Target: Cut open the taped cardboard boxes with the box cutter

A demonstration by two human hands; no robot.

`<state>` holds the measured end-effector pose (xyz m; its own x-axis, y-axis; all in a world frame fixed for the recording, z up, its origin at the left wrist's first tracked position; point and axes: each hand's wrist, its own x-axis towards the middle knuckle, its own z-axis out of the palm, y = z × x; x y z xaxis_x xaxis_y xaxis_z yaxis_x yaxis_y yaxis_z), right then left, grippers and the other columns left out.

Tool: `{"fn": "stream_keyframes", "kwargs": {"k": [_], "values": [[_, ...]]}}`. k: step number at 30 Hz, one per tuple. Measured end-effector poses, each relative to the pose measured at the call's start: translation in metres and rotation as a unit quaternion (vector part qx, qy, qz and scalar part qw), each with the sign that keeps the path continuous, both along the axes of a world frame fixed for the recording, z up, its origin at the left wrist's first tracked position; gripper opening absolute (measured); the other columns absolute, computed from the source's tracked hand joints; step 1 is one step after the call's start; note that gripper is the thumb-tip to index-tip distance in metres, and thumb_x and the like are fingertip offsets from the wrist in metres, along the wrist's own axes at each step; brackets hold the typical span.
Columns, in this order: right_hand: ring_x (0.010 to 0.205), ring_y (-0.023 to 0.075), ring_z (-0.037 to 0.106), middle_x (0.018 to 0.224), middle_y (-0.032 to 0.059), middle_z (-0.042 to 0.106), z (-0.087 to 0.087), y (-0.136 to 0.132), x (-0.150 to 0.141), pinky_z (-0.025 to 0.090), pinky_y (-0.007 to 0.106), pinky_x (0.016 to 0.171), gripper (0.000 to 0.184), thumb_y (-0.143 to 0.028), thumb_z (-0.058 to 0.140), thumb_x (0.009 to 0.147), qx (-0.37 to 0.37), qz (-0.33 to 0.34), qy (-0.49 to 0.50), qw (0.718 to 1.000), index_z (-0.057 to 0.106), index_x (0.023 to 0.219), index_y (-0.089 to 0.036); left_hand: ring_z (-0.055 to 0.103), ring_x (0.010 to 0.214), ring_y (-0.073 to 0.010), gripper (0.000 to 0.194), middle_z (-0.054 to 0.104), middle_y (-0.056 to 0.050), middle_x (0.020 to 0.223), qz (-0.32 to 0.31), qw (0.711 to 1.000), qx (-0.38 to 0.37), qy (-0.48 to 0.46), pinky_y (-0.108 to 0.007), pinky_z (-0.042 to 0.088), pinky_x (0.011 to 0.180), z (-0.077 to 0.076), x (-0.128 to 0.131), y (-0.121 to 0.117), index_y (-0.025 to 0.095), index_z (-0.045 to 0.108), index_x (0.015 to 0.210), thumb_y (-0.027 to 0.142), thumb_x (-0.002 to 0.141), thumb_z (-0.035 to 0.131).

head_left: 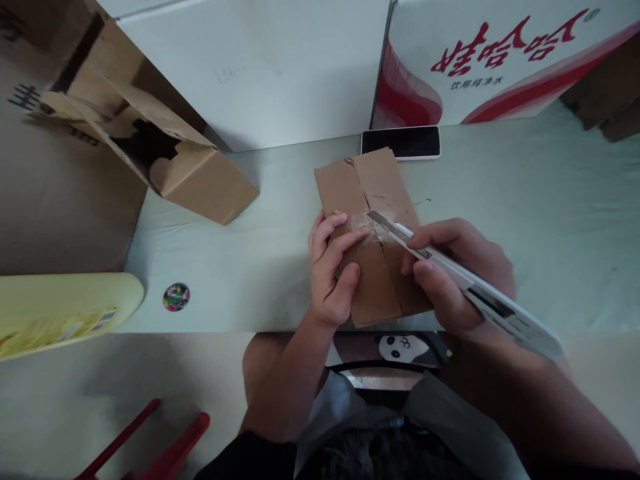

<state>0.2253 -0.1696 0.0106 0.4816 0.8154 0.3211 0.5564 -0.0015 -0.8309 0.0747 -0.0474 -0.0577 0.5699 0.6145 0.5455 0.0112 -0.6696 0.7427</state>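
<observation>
A small cardboard box (373,180) lies flat on the pale green table top, its middle seam facing up with clear tape across it. My left hand (333,273) grips the box's left side, fingers bent over onto the top near the tape. In my right hand (457,273) is a white utility knife (480,287) with its metal blade out. The blade's tip is over the tape by the seam; whether it touches or cuts in, I cannot tell. The right fingertips hover at or against the box's right edge.
Behind the box lies a phone (400,142), in front of white cartons (260,73). An open cardboard box (210,180) stands at left. A yellow bottle (65,310) and a round colourful disc (177,297) are at the near left. Red legs (170,447) show below the table.
</observation>
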Motion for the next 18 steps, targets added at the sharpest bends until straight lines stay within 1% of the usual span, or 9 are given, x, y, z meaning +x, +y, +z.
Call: {"fn": "stream_keyframes", "kwargs": {"k": [6,11,15,18], "values": [[0.049,0.0110,0.058,0.066,-0.0035,0.069,-0.0012,-0.0007,-0.0001,0.040,0.024,0.045,0.015,-0.040,0.066,0.093,0.008,-0.002,0.007,1.000,0.069,0.099,-0.027,0.050,0.147,-0.0289,0.040,0.054,-0.005,0.148,-0.005,1.000,-0.011,0.001,-0.057,0.030,0.134,0.0018,-0.0003,-0.0005,0.033,0.064,0.134,0.052,0.106,0.042],[0.050,0.0113,0.059,0.066,-0.0037,0.069,0.0005,-0.0002,0.0001,0.042,0.024,0.046,0.013,-0.039,0.066,0.093,0.012,-0.001,-0.012,1.000,0.068,0.098,-0.027,0.051,0.145,-0.0267,0.040,0.054,-0.005,0.147,-0.012,1.000,-0.013,-0.002,-0.055,0.028,0.135,0.0023,-0.0004,0.0001,0.033,0.064,0.135,0.052,0.106,0.043],[0.049,0.0105,0.059,0.066,-0.0045,0.069,0.0009,-0.0005,-0.0002,0.042,0.023,0.046,0.011,-0.036,0.067,0.093,0.014,0.004,-0.015,1.000,0.068,0.098,-0.027,0.053,0.144,-0.0285,0.042,0.055,-0.006,0.146,-0.004,1.000,-0.003,0.000,-0.058,0.030,0.134,0.0005,0.0003,0.0004,0.033,0.064,0.134,0.054,0.106,0.041],[0.049,0.0101,0.058,0.065,-0.0048,0.068,0.0003,-0.0007,-0.0005,0.042,0.023,0.046,0.010,-0.035,0.067,0.093,0.020,0.003,-0.011,1.000,0.068,0.098,-0.027,0.053,0.144,-0.0313,0.043,0.056,-0.005,0.146,0.003,1.000,0.006,0.001,-0.057,0.032,0.134,-0.0009,0.0007,0.0003,0.032,0.064,0.133,0.054,0.106,0.039]]}}
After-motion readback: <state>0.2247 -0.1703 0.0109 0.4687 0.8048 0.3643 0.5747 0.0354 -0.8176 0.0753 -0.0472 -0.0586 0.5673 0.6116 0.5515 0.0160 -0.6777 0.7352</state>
